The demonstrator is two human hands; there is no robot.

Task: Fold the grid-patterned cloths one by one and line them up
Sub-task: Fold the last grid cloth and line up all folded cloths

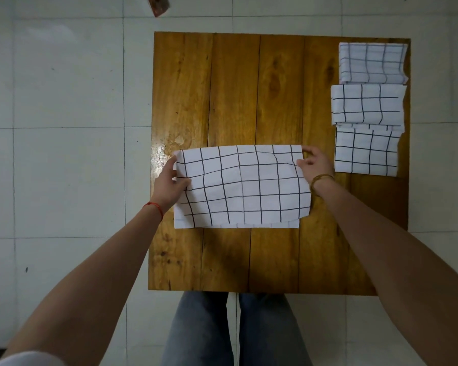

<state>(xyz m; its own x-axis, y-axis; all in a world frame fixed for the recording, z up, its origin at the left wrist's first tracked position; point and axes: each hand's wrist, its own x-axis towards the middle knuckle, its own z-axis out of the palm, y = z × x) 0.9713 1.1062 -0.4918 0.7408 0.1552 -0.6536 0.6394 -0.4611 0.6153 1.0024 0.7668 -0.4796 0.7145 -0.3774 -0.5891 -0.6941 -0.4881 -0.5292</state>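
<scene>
Two hands pinching a half-folded grid cloth on a wooden table.

Nearest, jeans-clad legs (236, 331) are showing below the table's (230, 101) front edge. The left hand (169, 184) and right hand (315, 162) are each pinching an end of the grid-patterned cloth (241, 186), lying mid-table. Farther right, three folded cloths (368, 104) are lining up along the table's right side, front to back.

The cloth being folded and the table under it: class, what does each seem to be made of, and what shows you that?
The cloth being folded: likely thin woven fabric, matte white with black grid lines; it creases and bows softly where the left hand and right hand hold it. The table: wooden planks, apparently varnished; grain, knots, seams and a glossy glare patch show.
</scene>
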